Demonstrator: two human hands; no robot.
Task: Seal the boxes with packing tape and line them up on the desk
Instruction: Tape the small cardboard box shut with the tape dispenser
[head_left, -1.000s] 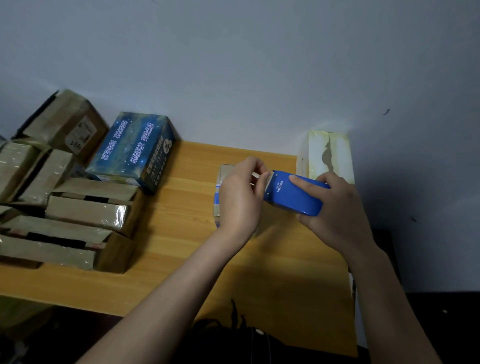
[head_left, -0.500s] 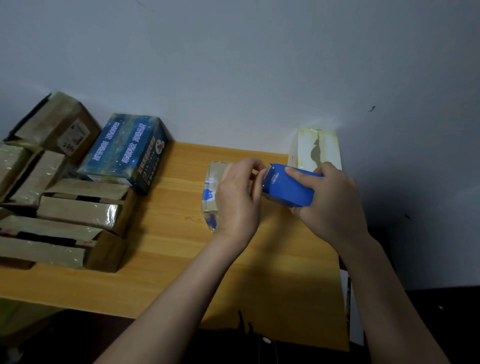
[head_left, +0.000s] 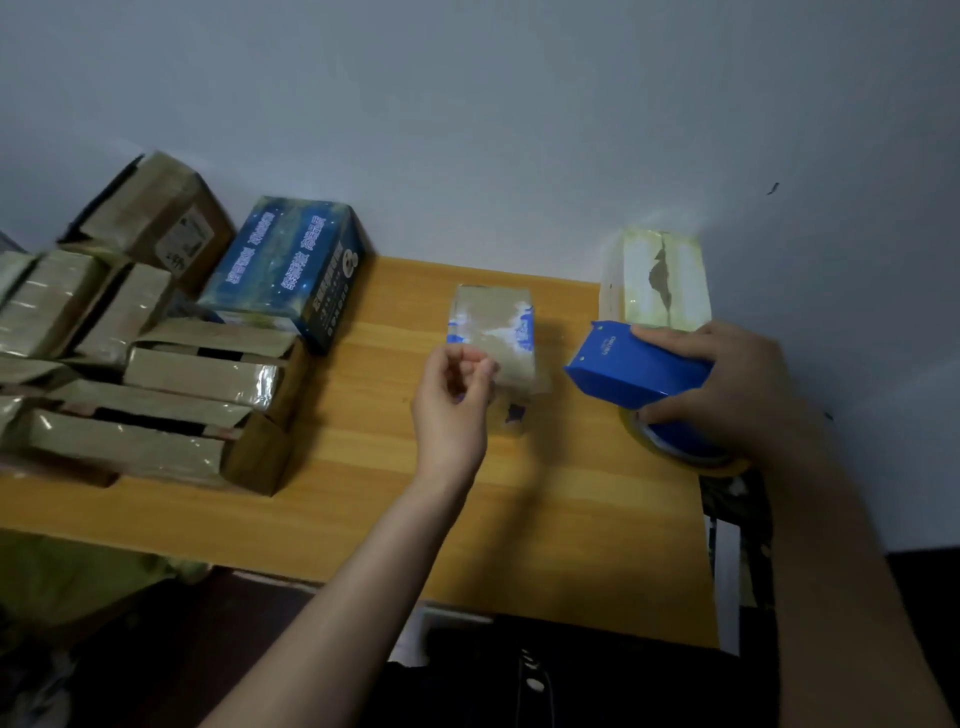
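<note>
A: Blue plastic dispenser (head_left: 631, 371) — right hand (head_left: 727, 387) closed around it, tape roll (head_left: 680, 449) showing under the palm, held just above the desk (head_left: 363, 467) near its right edge.

B: And the box being worked?

A: Small brown box (head_left: 493, 338), mid-desk, long axis running away from the person toward the wall. Glossy tape across its top, blue print at both sides. It sits between the two hands.

B: Left hand?

A: Left hand (head_left: 454, 395) at the box's near-left corner, fingers curled, thumb and forefinger pinched together. Possibly a clear tape end between them — too blurred to confirm. Cannot tell whether it touches the box.

B: Which hand is nearer the box?

A: Left, clearly. The dispenser lies to the right of the box, apart from it, nose pointing left toward it.

B: So the next move?

A: My guess: either a strip is laid along that long axis, left hand anchoring the near end, or the box is done and goes into line. Cannot settle it from here.

B: Other boxes?

A: Brown cartons (head_left: 156, 395) heaped at far left, several with flaps gaping. Dark blue printed box (head_left: 291, 265) behind them. Pale box (head_left: 660, 283) against the wall at back right, just beyond the dispenser.
</note>
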